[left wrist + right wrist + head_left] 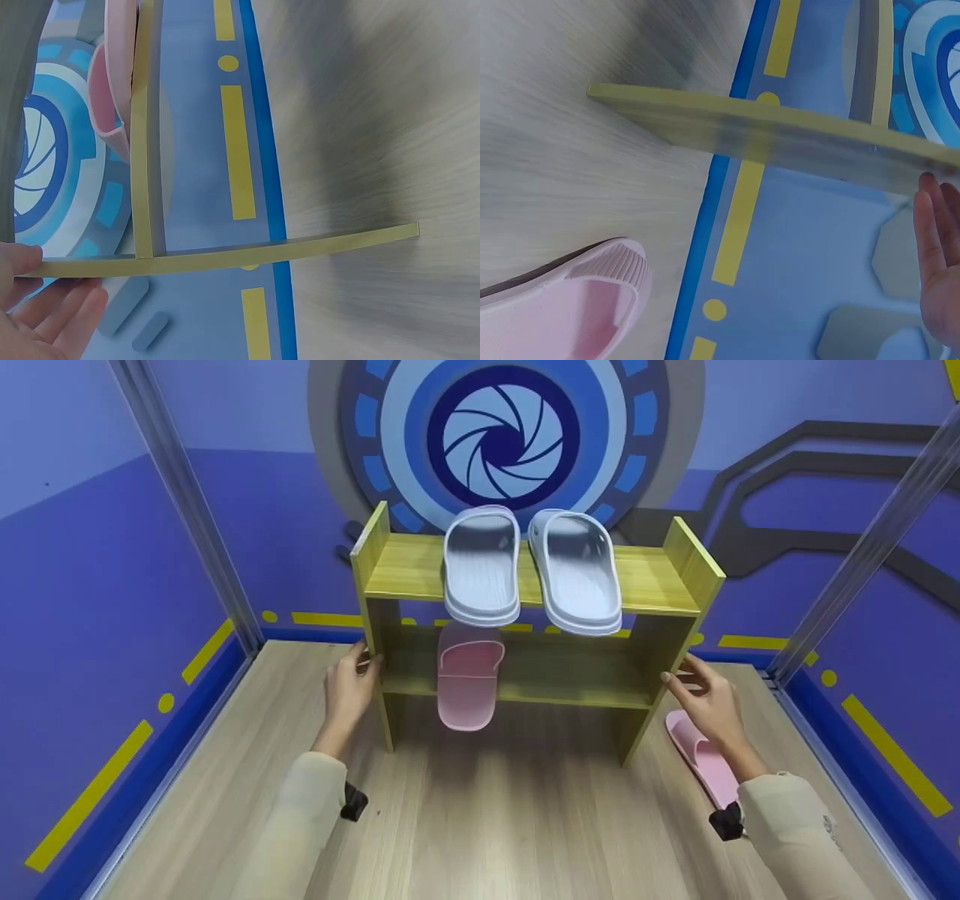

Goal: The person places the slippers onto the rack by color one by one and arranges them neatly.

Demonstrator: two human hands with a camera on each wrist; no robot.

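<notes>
A small two-tier wooden shoe rack [652, 585] stands upright between my hands. My left hand [349, 682] pinches the rack's left side panel, with thumb and fingers on opposite faces in the left wrist view. On the right panel, my right hand [709, 701] holds on with the thumb at the front edge and fingers along the outer face. Two pale grey clogs, a left one [481, 570] and a right one [577, 574], sit side by side on the top tier, toes to the back. One pink slipper [469, 682] lies on the lower tier, left of its middle, its heel past the front edge.
A second pink slipper [701, 757] lies on the wood-grain floor [480, 825] right of the rack, partly behind my right wrist. Behind the rack rises a blue printed wall [262, 532], with side walls and metal posts [187, 510] at the corners.
</notes>
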